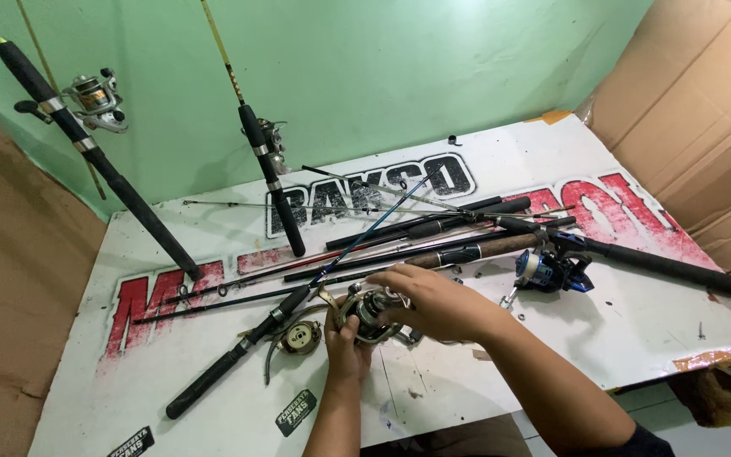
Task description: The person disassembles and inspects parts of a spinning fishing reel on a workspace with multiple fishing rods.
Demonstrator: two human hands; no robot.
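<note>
Both hands meet at the table's (213, 398) near edge, left hand (347, 349) under the reel (370, 311), right hand (433, 300) over it. Just left lies a loose reel part (299, 337). Behind, rods (433, 241) lie fanned across (overlapping); another reel (552, 271) sits right. Two rods (120, 186) lean against the wall (382, 68) behind.

White signboard (213, 398) serves as the work surface: flat, rectangular, big red block lettering with dark outline across the middle, black lettering near the far edge. Two small black stickers at the near-left edge: one (296, 412) roughly hexagonal with white print, another (132, 443) cut off by the frame bottom. Brown flattened cardboard (695, 110) leans at right; more cardboard (10, 279) at left.
</note>
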